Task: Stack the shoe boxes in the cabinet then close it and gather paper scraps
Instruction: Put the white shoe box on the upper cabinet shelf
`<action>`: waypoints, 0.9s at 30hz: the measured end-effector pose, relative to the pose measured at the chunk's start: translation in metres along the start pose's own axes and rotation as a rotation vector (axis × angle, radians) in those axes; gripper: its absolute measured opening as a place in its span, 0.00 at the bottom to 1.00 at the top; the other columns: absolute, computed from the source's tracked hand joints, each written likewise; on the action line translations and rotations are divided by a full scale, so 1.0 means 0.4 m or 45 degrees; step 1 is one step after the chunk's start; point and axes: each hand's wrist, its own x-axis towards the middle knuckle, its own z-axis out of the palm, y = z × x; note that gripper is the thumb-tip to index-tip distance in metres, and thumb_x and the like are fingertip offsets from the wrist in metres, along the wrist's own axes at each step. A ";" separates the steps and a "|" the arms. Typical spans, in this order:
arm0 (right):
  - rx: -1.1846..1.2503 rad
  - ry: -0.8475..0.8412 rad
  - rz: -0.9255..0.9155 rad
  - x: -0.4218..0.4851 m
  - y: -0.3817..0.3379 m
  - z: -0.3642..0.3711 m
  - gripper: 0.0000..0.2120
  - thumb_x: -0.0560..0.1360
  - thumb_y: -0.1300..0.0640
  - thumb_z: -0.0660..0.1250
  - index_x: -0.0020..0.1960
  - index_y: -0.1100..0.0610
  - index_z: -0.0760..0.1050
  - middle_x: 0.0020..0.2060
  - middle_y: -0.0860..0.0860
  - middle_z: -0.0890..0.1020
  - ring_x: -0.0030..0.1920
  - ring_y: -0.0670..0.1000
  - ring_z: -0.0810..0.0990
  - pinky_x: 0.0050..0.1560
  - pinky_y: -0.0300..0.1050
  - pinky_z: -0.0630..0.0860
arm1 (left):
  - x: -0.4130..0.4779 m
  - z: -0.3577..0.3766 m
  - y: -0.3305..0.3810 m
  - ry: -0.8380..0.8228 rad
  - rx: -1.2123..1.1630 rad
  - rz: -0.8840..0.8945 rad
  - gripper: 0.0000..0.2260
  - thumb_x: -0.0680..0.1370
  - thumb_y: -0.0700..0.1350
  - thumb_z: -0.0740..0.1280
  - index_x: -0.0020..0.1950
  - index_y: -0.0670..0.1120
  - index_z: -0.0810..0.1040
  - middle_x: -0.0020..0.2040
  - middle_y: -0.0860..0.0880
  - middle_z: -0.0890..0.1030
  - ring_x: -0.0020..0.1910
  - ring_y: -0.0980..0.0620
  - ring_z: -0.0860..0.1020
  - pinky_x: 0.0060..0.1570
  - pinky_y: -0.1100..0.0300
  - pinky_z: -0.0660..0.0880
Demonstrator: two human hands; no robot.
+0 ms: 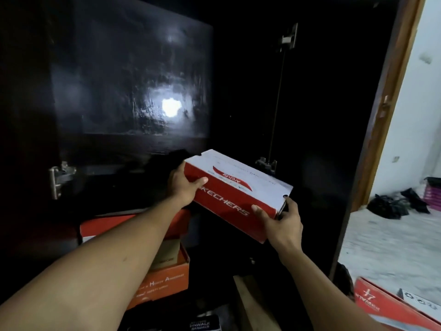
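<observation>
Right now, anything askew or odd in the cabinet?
Yes. The red Skechers box, gripped at its ends by the left hand and right hand, looks tilted, with its right end lower. At lower left, the orange box appears open at the top, with brown interior showing.

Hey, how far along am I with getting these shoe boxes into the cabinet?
Partly done: orange boxes already sit stacked low in the cabinet. In hand: your left hand and right hand grip the red Skechers box in front of the opening, not yet set down. Left: another red box waits outside at lower right, the cabinet door stands open, and scrap gathering comes after.
</observation>
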 end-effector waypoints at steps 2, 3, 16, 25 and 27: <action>-0.041 0.016 -0.053 0.017 0.018 0.027 0.51 0.56 0.25 0.74 0.72 0.40 0.59 0.62 0.49 0.74 0.60 0.51 0.78 0.57 0.56 0.80 | 0.017 0.033 -0.015 -0.108 -0.037 0.021 0.35 0.71 0.51 0.77 0.75 0.49 0.68 0.66 0.46 0.76 0.62 0.47 0.78 0.64 0.49 0.75; -0.033 0.015 -0.090 0.020 0.022 0.039 0.50 0.59 0.25 0.72 0.74 0.41 0.58 0.64 0.49 0.73 0.61 0.50 0.76 0.58 0.55 0.79 | 0.020 0.049 -0.022 -0.161 -0.041 0.016 0.37 0.71 0.54 0.77 0.77 0.50 0.65 0.69 0.46 0.74 0.64 0.47 0.77 0.66 0.48 0.73; -0.095 -0.007 -0.260 0.085 0.020 0.129 0.18 0.83 0.51 0.58 0.72 0.49 0.72 0.58 0.49 0.65 0.62 0.47 0.62 0.68 0.44 0.63 | -0.031 0.141 -0.034 -0.289 -0.030 0.121 0.50 0.60 0.63 0.80 0.77 0.50 0.65 0.67 0.56 0.76 0.67 0.58 0.74 0.68 0.60 0.70; -0.097 -0.114 -0.334 0.220 0.055 0.154 0.20 0.82 0.56 0.60 0.74 0.53 0.69 0.69 0.52 0.64 0.69 0.49 0.67 0.72 0.42 0.67 | 0.076 0.235 -0.049 -0.259 0.153 0.228 0.23 0.73 0.55 0.75 0.64 0.47 0.81 0.59 0.51 0.83 0.58 0.52 0.80 0.59 0.61 0.75; -0.128 -0.149 -0.312 0.257 0.062 0.161 0.21 0.82 0.56 0.60 0.75 0.53 0.67 0.70 0.54 0.63 0.70 0.50 0.67 0.73 0.43 0.64 | 0.098 0.263 -0.041 -0.224 0.196 0.216 0.22 0.74 0.53 0.74 0.64 0.45 0.80 0.58 0.47 0.83 0.58 0.49 0.80 0.58 0.61 0.75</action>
